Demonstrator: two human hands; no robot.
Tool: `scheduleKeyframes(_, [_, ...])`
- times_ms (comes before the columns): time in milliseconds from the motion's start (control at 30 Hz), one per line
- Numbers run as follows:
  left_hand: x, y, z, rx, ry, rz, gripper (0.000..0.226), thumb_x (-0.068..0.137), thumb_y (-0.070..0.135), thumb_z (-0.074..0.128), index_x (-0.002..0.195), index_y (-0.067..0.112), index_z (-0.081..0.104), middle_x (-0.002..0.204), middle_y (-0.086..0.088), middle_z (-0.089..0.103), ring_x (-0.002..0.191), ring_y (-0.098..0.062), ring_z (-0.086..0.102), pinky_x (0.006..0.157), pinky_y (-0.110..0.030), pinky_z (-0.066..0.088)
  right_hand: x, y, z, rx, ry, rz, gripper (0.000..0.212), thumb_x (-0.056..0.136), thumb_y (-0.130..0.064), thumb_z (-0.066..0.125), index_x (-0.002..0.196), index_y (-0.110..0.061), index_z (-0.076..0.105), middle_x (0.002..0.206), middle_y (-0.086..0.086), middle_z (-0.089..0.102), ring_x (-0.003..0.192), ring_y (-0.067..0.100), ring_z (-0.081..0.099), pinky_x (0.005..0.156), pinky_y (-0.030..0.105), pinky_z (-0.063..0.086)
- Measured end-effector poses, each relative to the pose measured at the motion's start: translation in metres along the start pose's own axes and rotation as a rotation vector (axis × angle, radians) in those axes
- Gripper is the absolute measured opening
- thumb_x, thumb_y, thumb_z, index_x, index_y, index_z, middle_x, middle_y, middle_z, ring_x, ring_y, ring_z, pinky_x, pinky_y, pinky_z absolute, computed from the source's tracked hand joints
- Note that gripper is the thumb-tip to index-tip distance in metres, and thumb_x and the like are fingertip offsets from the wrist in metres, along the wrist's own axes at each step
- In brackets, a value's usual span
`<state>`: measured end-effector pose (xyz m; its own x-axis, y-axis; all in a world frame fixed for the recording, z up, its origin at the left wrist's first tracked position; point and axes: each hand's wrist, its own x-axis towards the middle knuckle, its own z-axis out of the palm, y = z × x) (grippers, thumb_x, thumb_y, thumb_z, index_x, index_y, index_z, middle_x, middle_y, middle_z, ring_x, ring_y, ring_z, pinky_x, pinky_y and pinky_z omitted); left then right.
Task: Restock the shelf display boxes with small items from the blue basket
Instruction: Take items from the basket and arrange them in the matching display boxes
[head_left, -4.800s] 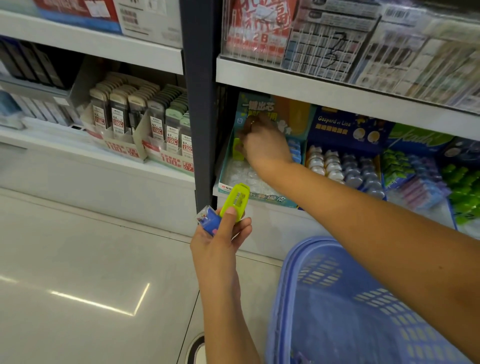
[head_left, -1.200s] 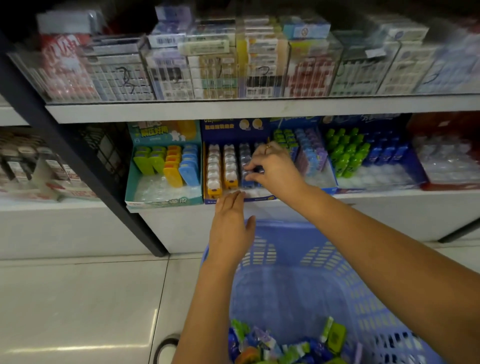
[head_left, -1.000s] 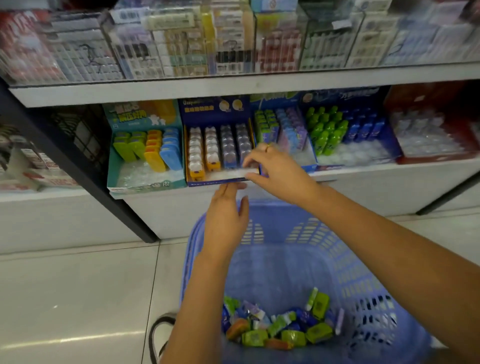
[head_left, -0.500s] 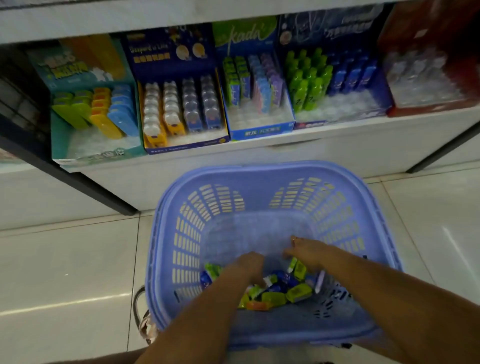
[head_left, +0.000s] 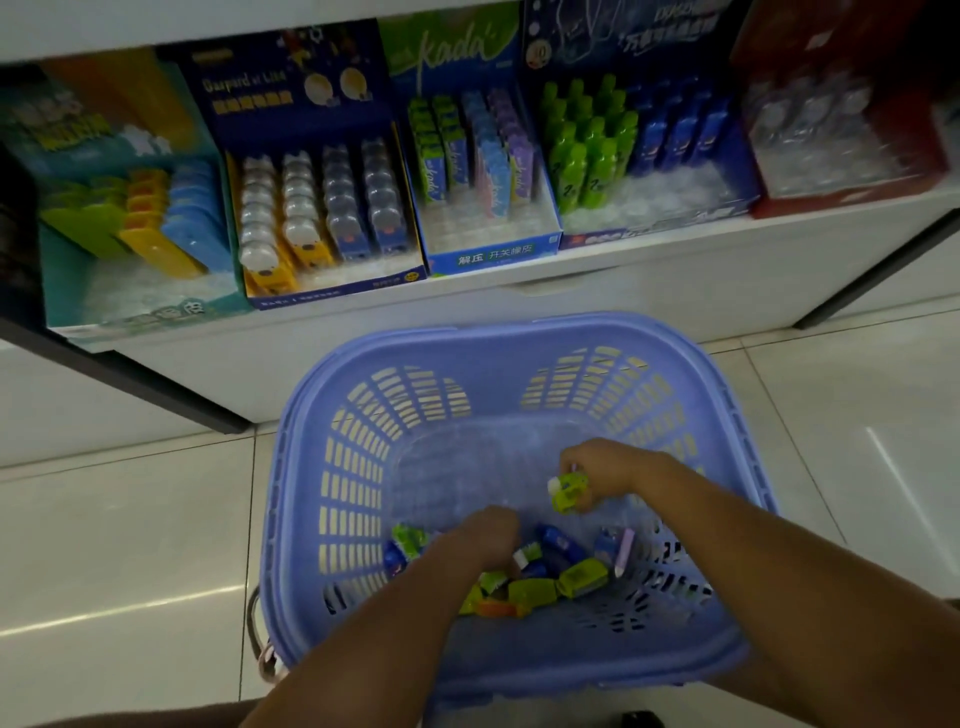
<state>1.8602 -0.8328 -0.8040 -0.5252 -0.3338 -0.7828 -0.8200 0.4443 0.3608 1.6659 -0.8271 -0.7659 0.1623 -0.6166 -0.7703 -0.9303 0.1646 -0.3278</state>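
The blue basket stands on the floor in front of the low shelf. Several small wrapped items in green, blue, yellow and orange lie on its bottom. My right hand is inside the basket and pinches a small green and white item, lifted a little above the pile. My left hand reaches down into the pile with its fingers curled among the items; what it grips is hidden. Display boxes stand on the shelf: a teal box, a dark blue box and a kada box.
Further right on the shelf stand a box of green and blue bottles and a red box. A dark shelf post slants down at the left. White floor tiles surround the basket.
Both hands left the dark blue box and dropped into the basket. Since half a second ago my right hand has lifted a green and white item from the pile.
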Motion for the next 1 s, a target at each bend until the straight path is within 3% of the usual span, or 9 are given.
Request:
scheduleKeyframes(133, [-0.002,0.003,-0.006,-0.006,0.005,-0.038,0.037,0.079,0.021,0.073,0.107,-0.002,0.065,0.113,-0.021,0.063,0.104,-0.033,0.061,0.083,-0.036,0.047,-0.020,-0.001,-0.015,0.299,0.178,0.012,0.046,0.076,-0.027,0.078,0.115,-0.017,0.056,0.114,0.003,0.054,0.097,0.020,0.051,0.078,0.031,0.042])
scheduleKeyframes(200, [-0.007,0.004,-0.019,-0.149,0.040,-0.106,0.019,0.084,0.019,0.066,0.086,0.000,0.065,0.102,-0.023,0.065,0.095,-0.033,0.064,0.074,-0.035,0.047,-0.030,-0.004,-0.020,0.460,0.280,0.012,0.045,0.075,-0.027,0.079,0.113,-0.018,0.057,0.109,0.002,0.054,0.094,0.020,0.053,0.079,0.034,0.046])
scheduleKeyframes(267, [-0.014,0.008,-0.037,-0.566,0.061,-0.170,0.022,0.090,0.014,0.057,0.069,0.008,0.055,0.083,-0.020,0.062,0.080,-0.028,0.063,0.069,-0.034,0.049,-0.039,-0.012,-0.024,0.593,0.396,0.009,0.041,0.074,-0.024,0.079,0.108,-0.014,0.059,0.104,0.007,0.061,0.088,0.025,0.061,0.079,0.041,0.052])
scheduleKeyframes(367, [-0.026,0.027,-0.064,-1.514,0.091,-0.097,0.023,0.100,0.019,0.042,0.081,0.010,0.053,0.076,-0.012,0.059,0.064,-0.021,0.062,0.067,-0.038,0.052,-0.046,-0.036,-0.030,0.722,0.607,0.021,0.035,0.073,-0.023,0.079,0.101,-0.015,0.059,0.091,0.005,0.065,0.077,0.021,0.064,0.076,0.036,0.052])
scheduleKeyframes(433, [-0.037,0.036,-0.080,-1.727,0.144,0.078,0.038,0.101,0.038,0.036,0.099,0.009,0.060,0.088,-0.013,0.068,0.071,-0.022,0.069,0.070,-0.039,0.056,-0.051,-0.052,-0.037,0.613,0.741,0.035,0.036,0.072,-0.028,0.079,0.101,-0.017,0.061,0.087,-0.001,0.064,0.079,0.017,0.062,0.071,0.026,0.045])
scheduleKeyframes(500, [-0.054,0.043,-0.092,-1.744,0.292,0.218,0.041,0.098,0.044,0.043,0.106,0.011,0.067,0.093,-0.006,0.074,0.081,-0.020,0.070,0.072,-0.035,0.060,-0.057,-0.068,-0.045,0.575,0.799,-0.009,0.038,0.069,-0.026,0.081,0.101,-0.017,0.064,0.089,-0.002,0.066,0.083,0.015,0.062,0.070,0.024,0.044])
scheduleKeyframes(633, [-0.088,0.035,-0.106,-1.745,0.562,0.281,0.011,0.093,0.012,0.057,0.090,0.008,0.067,0.073,-0.002,0.073,0.068,-0.015,0.068,0.055,-0.024,0.056,-0.076,-0.096,-0.063,0.897,0.694,-0.239,0.033,0.076,-0.003,0.074,0.108,-0.005,0.067,0.091,0.013,0.070,0.074,0.016,0.065,0.071,0.027,0.056])
scheduleKeyframes(767, [-0.122,0.017,-0.127,-1.726,0.607,0.359,0.010,0.091,0.011,0.058,0.093,0.004,0.065,0.078,-0.009,0.071,0.072,-0.019,0.070,0.056,-0.025,0.056,-0.087,-0.114,-0.078,1.067,0.744,-0.284,0.015,0.088,-0.006,0.061,0.102,-0.006,0.068,0.068,0.004,0.063,0.048,-0.001,0.053,0.051,0.011,0.046])
scheduleKeyframes(1000, [-0.162,-0.011,-0.153,-1.803,0.762,0.408,0.014,0.093,0.007,0.052,0.079,0.009,0.053,0.059,-0.006,0.063,0.061,-0.021,0.070,0.053,-0.029,0.057,-0.093,-0.145,-0.112,1.104,0.928,-0.368,0.011,0.087,-0.004,0.063,0.096,-0.010,0.064,0.072,0.003,0.063,0.056,0.005,0.062,0.060,0.014,0.053])
